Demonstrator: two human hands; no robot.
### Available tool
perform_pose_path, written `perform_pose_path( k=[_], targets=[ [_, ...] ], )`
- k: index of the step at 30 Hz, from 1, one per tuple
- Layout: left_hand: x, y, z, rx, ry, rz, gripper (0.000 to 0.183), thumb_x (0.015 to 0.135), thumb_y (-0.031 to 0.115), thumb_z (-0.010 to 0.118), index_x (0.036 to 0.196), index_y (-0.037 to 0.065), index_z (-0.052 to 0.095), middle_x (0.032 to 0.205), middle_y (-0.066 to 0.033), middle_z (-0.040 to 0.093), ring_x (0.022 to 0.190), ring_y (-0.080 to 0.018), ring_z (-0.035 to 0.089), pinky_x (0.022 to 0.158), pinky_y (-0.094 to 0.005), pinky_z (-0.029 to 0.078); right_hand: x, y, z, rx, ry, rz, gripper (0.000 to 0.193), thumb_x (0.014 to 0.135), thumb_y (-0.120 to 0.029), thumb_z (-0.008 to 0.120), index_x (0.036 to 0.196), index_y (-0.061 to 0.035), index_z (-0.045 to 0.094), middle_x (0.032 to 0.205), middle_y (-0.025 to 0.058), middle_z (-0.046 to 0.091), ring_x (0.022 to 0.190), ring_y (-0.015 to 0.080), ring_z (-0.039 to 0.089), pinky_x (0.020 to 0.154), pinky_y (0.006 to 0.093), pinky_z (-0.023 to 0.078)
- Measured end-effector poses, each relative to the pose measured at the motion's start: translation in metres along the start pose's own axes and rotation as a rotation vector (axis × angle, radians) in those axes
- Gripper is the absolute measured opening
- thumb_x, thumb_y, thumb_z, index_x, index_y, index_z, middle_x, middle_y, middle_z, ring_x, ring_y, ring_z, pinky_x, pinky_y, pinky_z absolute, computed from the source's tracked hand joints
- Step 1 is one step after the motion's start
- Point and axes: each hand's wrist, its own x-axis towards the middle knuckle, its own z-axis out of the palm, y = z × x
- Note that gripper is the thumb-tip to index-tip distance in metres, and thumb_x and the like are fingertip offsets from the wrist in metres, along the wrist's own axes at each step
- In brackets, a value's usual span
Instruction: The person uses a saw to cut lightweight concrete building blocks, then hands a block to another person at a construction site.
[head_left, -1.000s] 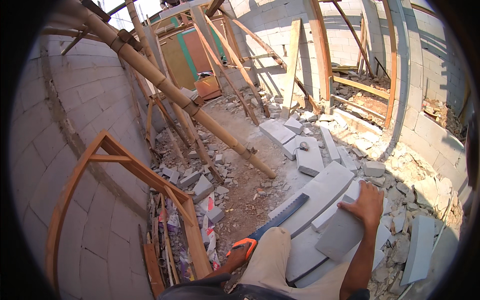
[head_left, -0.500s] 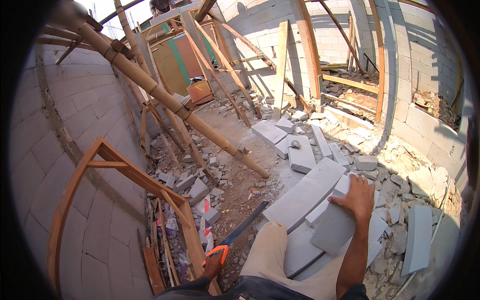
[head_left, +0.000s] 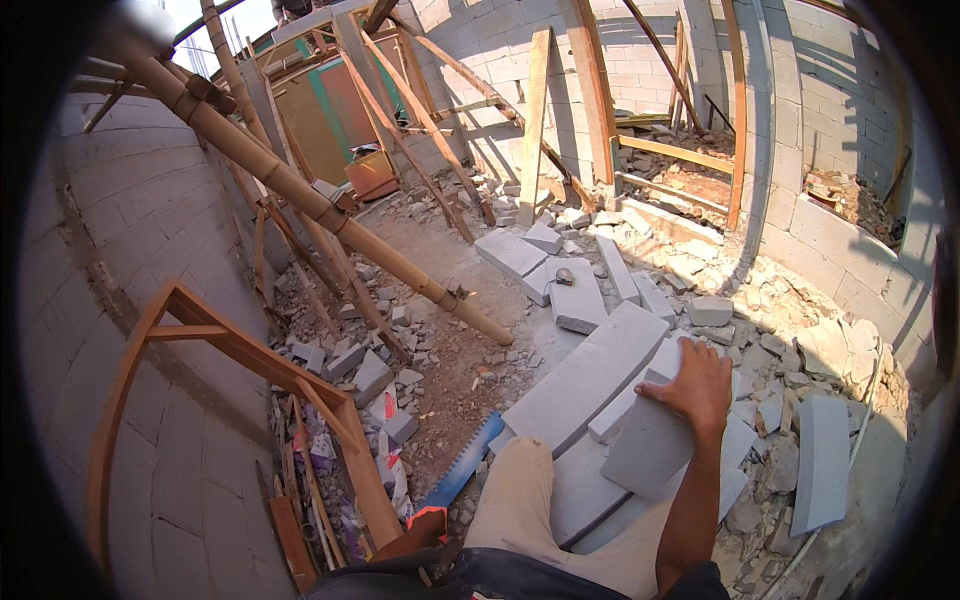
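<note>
Pale masonry walls (head_left: 850, 240) flank rubbly ground (head_left: 440, 385). The right hand (head_left: 699, 385) holds a grey rectangular block (head_left: 640, 452); left of it, the left hand's (head_left: 426, 527) grip encloses an orange-handled blue handsaw (head_left: 465, 460), since drawn farther away.

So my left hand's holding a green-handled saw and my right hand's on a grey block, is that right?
Not quite: in the head view the handle is orange. Your left hand holds the saw and your right hand is on a grey block.

A bamboo pole (head_left: 403, 262) slants over rubble-strewn ground (head_left: 455, 380)
</note>
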Motion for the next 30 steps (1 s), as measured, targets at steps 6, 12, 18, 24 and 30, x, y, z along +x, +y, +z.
perform_pose_path(
  k=[6, 12, 18, 24, 30],
  targets=[
    [0.103, 0.039, -0.204, -0.702, 0.72, -0.477, 0.037, 0.088, 0.026, 0.069, 0.115, 0.002, 0.074, 0.094, -0.0245, 0.074, 0.087, -0.0397, 0.073, 0.081, -0.0474, 0.057, 0.015, 0.024, 0.007, -0.143, -0.013, 0.08, 0.106, 0.062, -0.068, 0.087, 0.142, -0.0051, 0.059, 0.133, 0.0131, 0.066, 0.126, 0.0282, 0.059, 0.105, 0.0442, 0.04],
    [0.149, 0.116, -0.364, -0.727, 0.871, -0.075, 0.049, 0.091, 0.029, 0.073, 0.13, 0.0, 0.067, 0.103, -0.0199, 0.075, 0.089, -0.0317, 0.074, 0.082, -0.0414, 0.058, 0.006, 0.046, 0.015, -0.107, 0.065, 0.09, 0.103, 0.064, -0.067, 0.086, 0.141, -0.0035, 0.059, 0.126, 0.0156, 0.068, 0.122, 0.031, 0.061, 0.103, 0.0459, 0.042],
    [0.251, 0.209, -0.369, -0.517, 0.649, 0.072, 0.094, 0.078, 0.036, 0.087, 0.148, -0.009, 0.042, 0.129, -0.0328, 0.061, 0.124, -0.0447, 0.06, 0.105, -0.0475, 0.05, -0.01, 0.05, 0.012, -0.083, 0.123, 0.126, 0.102, 0.065, -0.064, 0.087, 0.142, -0.0021, 0.058, 0.124, 0.0162, 0.067, 0.119, 0.0312, 0.061, 0.104, 0.0461, 0.04],
    [0.283, 0.265, -0.353, -0.73, 0.494, -0.034, 0.091, 0.075, 0.036, 0.089, 0.14, -0.008, 0.041, 0.129, -0.0325, 0.06, 0.122, -0.0474, 0.059, 0.101, -0.0502, 0.051, -0.024, 0.058, 0.011, -0.063, 0.128, 0.162, 0.101, 0.066, -0.063, 0.087, 0.141, -0.0023, 0.058, 0.126, 0.0162, 0.067, 0.12, 0.0324, 0.06, 0.106, 0.047, 0.04],
    [0.299, 0.277, -0.342, -0.955, 0.767, -0.02, 0.072, 0.075, 0.036, 0.089, 0.123, -0.006, 0.055, 0.115, -0.0292, 0.068, 0.11, -0.043, 0.066, 0.094, -0.0485, 0.053, -0.038, 0.062, 0.008, -0.094, 0.185, 0.178, 0.1, 0.065, -0.064, 0.087, 0.139, -0.003, 0.059, 0.133, 0.0176, 0.066, 0.126, 0.0331, 0.06, 0.108, 0.05, 0.041]
  ],
)
